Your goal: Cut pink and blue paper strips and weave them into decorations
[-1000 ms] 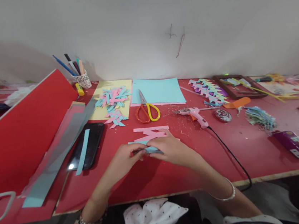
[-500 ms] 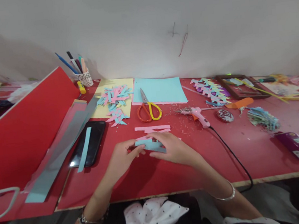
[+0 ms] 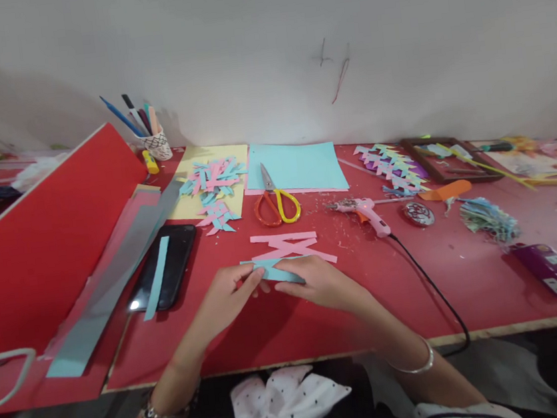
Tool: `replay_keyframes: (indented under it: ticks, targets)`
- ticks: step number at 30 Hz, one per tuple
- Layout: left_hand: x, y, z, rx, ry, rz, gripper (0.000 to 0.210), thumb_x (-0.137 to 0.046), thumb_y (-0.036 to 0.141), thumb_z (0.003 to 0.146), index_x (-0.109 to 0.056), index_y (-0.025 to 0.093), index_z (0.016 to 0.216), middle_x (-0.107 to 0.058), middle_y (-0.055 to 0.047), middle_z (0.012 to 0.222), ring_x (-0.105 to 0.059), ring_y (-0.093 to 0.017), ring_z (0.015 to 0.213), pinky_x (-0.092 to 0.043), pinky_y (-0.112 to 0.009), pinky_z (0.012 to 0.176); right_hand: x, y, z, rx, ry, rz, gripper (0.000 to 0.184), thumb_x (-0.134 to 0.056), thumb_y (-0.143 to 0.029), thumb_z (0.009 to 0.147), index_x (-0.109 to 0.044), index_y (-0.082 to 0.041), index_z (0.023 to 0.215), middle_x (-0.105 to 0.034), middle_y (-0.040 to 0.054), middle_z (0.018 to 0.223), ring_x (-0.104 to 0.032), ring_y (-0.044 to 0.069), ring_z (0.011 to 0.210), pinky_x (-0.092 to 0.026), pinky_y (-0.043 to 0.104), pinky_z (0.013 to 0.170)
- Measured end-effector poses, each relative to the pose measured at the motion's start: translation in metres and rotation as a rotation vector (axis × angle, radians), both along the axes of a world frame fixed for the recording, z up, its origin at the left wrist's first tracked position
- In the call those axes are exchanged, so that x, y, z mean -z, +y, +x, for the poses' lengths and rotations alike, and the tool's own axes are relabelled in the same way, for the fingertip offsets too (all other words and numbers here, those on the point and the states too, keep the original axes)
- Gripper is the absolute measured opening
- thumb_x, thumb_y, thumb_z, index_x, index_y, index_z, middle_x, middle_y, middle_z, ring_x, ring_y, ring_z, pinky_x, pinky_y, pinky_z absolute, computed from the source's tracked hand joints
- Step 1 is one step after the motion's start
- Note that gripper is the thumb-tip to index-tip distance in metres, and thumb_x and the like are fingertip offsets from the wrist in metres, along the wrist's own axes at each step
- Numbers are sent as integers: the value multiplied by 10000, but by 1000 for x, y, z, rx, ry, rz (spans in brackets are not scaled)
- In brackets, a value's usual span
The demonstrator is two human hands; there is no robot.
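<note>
Between my two hands, a blue paper strip [image 3: 278, 273] is held just above the red table, close to its front. My left hand [image 3: 228, 300] pinches its left end with thumb and fingers. Its right end is gripped by my right hand [image 3: 319, 280]; some of those fingers are hidden. Just beyond lie several pink paper strips [image 3: 287, 243], crossing one another. Scissors [image 3: 275, 199] with one red and one yellow handle rest farther back. To the left, another blue strip [image 3: 158, 276] lies across a black phone [image 3: 177, 264].
Folded pink and blue paper pieces [image 3: 213, 179] are heaped on a yellow sheet [image 3: 183, 210]. Blue sheets [image 3: 298, 166] lie behind the scissors. A pink glue gun [image 3: 372, 215] trails its cord on the right. A red board [image 3: 46, 249] stands at left, near a pen cup [image 3: 158, 145].
The blue strip has come down slightly and flattened out in my hands, and more of the pink strips behind it shows. Both hands keep hold of it.
</note>
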State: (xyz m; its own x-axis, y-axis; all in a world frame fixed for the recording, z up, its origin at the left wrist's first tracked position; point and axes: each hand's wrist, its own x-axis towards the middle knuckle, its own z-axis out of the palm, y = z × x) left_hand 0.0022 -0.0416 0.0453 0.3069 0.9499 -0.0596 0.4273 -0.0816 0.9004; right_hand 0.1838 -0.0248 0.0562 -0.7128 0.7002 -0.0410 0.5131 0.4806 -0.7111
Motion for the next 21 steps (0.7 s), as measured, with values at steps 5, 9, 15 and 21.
replay_keyframes:
  ticks: [5,9,15,21]
  targets:
    - [-4,1,2,-13,7,3,287,-466,390,734,-590,176,590,-626,10,577,-522,-131,540,-406,-222,549,2,1,1,25,0,16,243,-421,-319,872,-601,-197,982,-663,32,966,-589,154,852,-385,246,756]
    - [-2,1,3,-12,-3,-8,287,-461,385,742,-630,175,645,-632,11,578,-523,-129,536,-400,-216,531,1,0,-1,46,-40,17,230,-434,-311,867,-612,-192,951,-669,36,944,-592,156,828,-379,244,738]
    - [-1,0,-1,-4,-33,-49,298,-432,362,756,-634,171,649,-638,4,580,-508,-119,502,-387,-215,512,-1,0,0,70,-51,30,237,-473,-312,844,-604,-177,988,-668,30,848,-569,138,716,-361,221,651]
    - [-1,-1,-6,-32,-56,-91,289,-469,378,733,-616,174,591,-629,2,569,-479,-108,477,-371,-215,504,1,2,6,91,-45,101,210,-462,-294,848,-611,-150,815,-634,26,722,-528,119,632,-332,201,583]
